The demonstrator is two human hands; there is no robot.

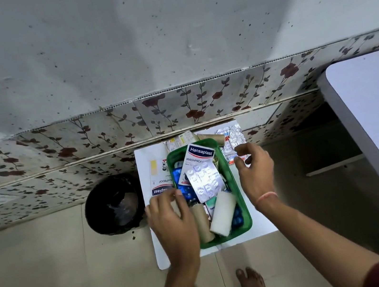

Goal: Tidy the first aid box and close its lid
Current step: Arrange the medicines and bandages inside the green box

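- Head view: left hand (172, 224), fingers loose and grasping nothing, steadies the green box (239, 200) at its left wall.
- Right hand (254, 172), uncurled and empty, hovers over foil strips (232, 141) near the white board (143, 161)'s far right corner, probably to gather them.

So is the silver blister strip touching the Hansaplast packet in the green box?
Touching: the head view shows the silver blister strip lying over the lower edge of the Hansaplast packet inside the green box, with no gap.

- The green box (238, 195) looks like smooth, glossy plastic.
- The blister strip (205, 180) has a crinkled, shiny foil face.
- The Hansaplast packet (200, 155) is printed card or paper.
- The white roll (222, 213) appears matt and soft.
- The floor (43, 280) is smooth, pale tile.
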